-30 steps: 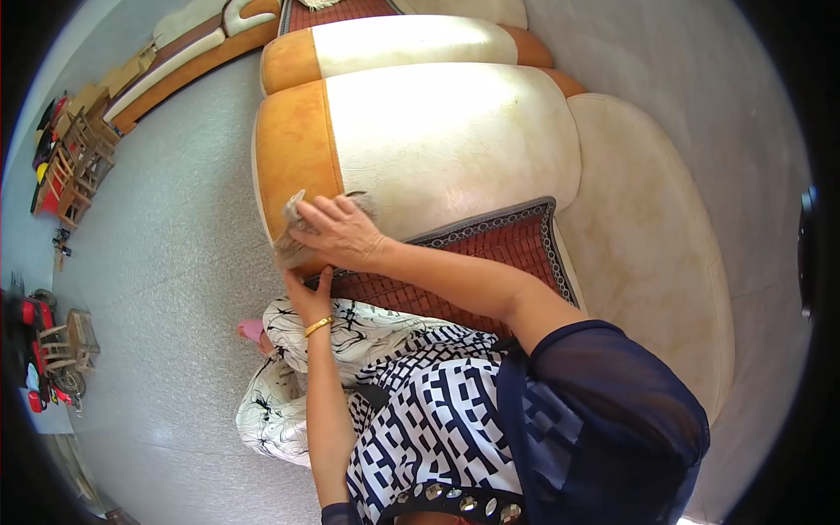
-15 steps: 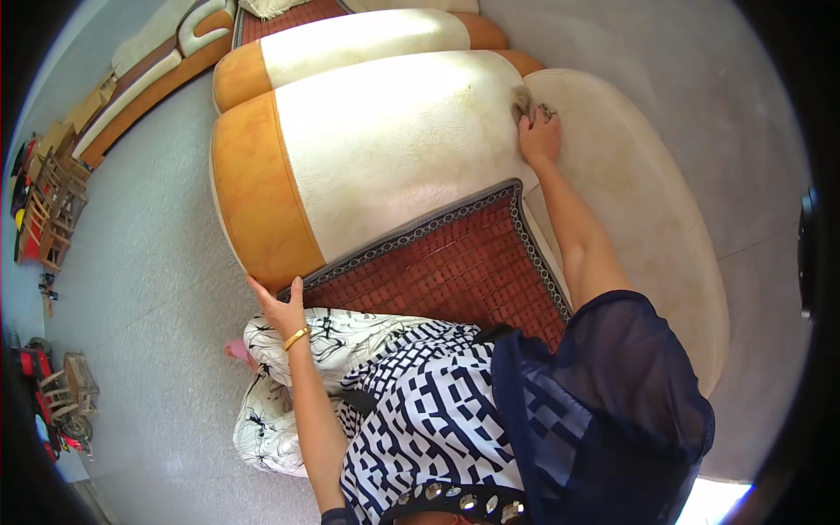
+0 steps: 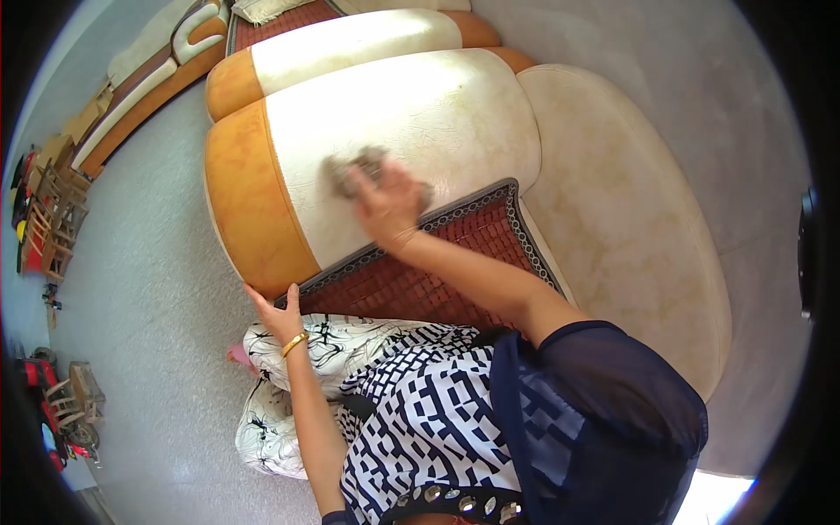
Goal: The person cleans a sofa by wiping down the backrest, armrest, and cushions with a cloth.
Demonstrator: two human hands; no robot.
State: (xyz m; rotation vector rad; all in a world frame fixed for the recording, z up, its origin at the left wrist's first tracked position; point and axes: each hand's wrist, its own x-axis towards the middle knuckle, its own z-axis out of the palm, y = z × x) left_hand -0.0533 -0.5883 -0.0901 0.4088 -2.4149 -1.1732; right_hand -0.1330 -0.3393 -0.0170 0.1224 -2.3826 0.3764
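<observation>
A blurred grey-brown cloth (image 3: 339, 175) is under my right hand (image 3: 389, 203), pressed on the white middle of the sofa armrest (image 3: 446, 114). The armrest's end is covered in orange-tan leather (image 3: 254, 197). My left hand (image 3: 278, 313), with a gold bangle at the wrist, rests at the lower front corner of that tan end, thumb and fingers spread, holding nothing. Below the armrest lies a reddish-brown woven seat mat (image 3: 472, 249) with a dark patterned border.
The sofa's beige backrest (image 3: 626, 219) curves along the grey wall (image 3: 752, 157) at the right. Another armrest (image 3: 350, 48) stands just behind. Grey floor (image 3: 149, 289) spreads to the left, with wooden stools (image 3: 57, 219) along the far edge and a second sofa (image 3: 140, 96) at upper left.
My right hand has swept the cloth leftward and nearer to me, from the backrest end of the armrest to its white middle. My left hand stays at the front corner.
</observation>
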